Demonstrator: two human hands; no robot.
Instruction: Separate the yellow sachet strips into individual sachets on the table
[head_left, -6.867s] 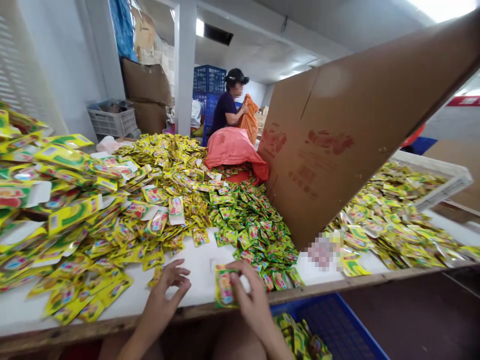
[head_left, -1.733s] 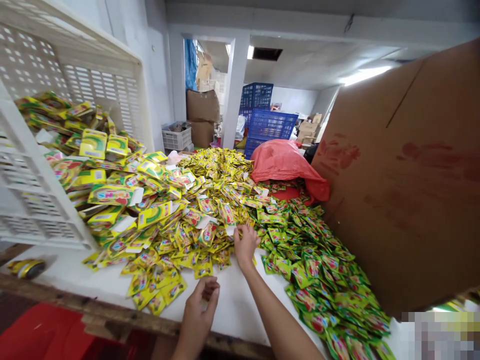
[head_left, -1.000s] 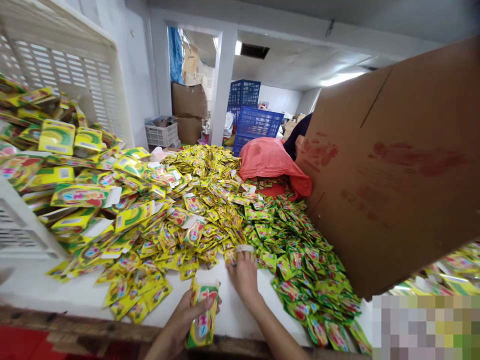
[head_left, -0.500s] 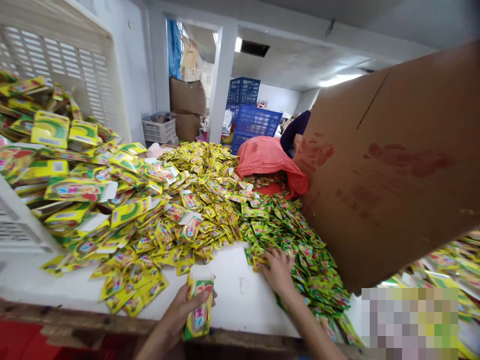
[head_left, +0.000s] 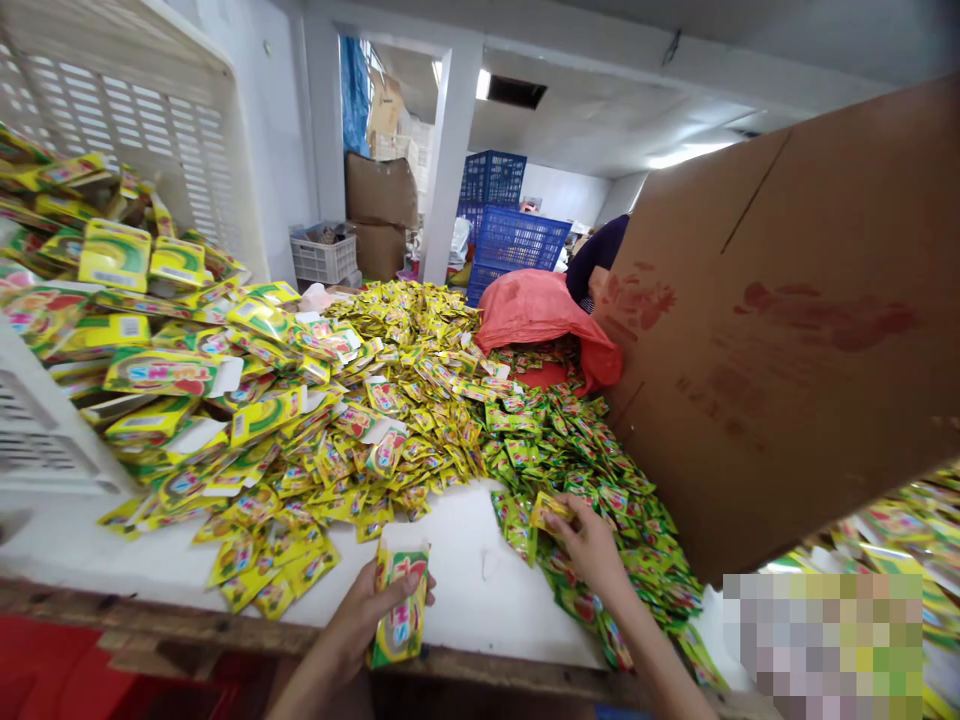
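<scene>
My left hand (head_left: pixel 358 618) is closed around a small yellow-and-green printed carton (head_left: pixel 401 612), held upright near the table's front edge with its white flap up. Between the fingertips of my right hand (head_left: pixel 594 552) is a small yellow sachet (head_left: pixel 547 511). That hand is over the left side of a heap of green sachets (head_left: pixel 630 530). Left of it spreads a larger heap of yellow sachets (head_left: pixel 442 410). Many similar cartons (head_left: pixel 161 372), several with flaps open, spill across the left side. Bare white tabletop (head_left: pixel 469 575) shows between my hands.
A tipped white crate (head_left: pixel 240 190) stands at the left. The large cardboard box (head_left: pixel 780 330) leans in from the right. Beyond the heaps are a red sack (head_left: pixel 525 305), blue crates (head_left: pixel 517 238) and a bending person's dark sleeve (head_left: pixel 596 262). A wooden edge (head_left: pixel 262 632) borders the table.
My right hand has lifted slightly and moved right, drawing the yellow sachet up from the green heap. My left hand keeps the carton in nearly the same place. The view has shifted slightly.
</scene>
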